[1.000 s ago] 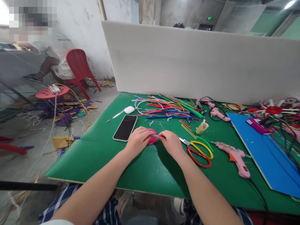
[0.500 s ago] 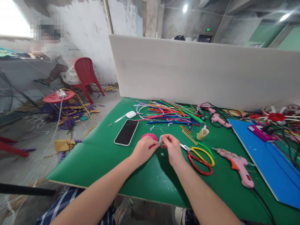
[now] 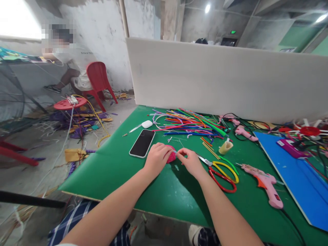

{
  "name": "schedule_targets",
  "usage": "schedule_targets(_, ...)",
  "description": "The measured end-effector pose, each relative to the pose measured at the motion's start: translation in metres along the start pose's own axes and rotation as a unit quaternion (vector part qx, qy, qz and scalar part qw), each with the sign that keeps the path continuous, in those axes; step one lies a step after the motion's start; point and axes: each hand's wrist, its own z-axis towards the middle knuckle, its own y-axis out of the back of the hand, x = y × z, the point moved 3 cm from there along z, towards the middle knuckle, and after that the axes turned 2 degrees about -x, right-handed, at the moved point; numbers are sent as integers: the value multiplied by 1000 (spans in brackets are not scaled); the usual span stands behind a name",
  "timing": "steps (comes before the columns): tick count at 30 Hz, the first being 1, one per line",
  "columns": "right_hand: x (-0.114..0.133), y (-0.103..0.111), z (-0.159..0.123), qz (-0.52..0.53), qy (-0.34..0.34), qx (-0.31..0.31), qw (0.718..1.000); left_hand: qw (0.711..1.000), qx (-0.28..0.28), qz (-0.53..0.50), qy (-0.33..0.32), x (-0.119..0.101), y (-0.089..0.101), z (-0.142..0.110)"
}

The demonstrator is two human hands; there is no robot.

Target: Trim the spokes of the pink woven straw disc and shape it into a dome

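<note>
My left hand (image 3: pixel 156 160) is closed over a bright pink, rounded piece (image 3: pixel 171 156), its exact kind partly hidden by the fingers. At the pink piece's right edge, my right hand (image 3: pixel 191 162) pinches with thumb and forefinger. Between the two hands shows a small light blue bit (image 3: pixel 176 152), and I cannot tell exactly how it is held. A phone (image 3: pixel 142 143) lies left of my left hand. Scissors (image 3: pixel 223 175) with one red and one yellow handle rest just right of my right hand.
Colourful pipe cleaners (image 3: pixel 189 123) are heaped at the back of the green table (image 3: pixel 107 181). A pink glue gun (image 3: pixel 268 182) and a blue board (image 3: pixel 294 171) lie to the right. A white partition (image 3: pixel 217 77) stands behind. Another person (image 3: pixel 79 61) sits far left.
My left hand has shifted further over the pink piece, covering it from above. My right hand's fingers remain near its edge. The whole view has swung slightly left.
</note>
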Motion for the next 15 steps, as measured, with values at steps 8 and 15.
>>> schedule_targets(8, -4, -9, -3, 217, -61, -132, 965, 997, 53, -26, -47, -15, -9, -1)
schedule_targets(15, 1, -1, -1, 62, -3, -125, 990, 999, 36, 1, -38, -7, -7, -1)
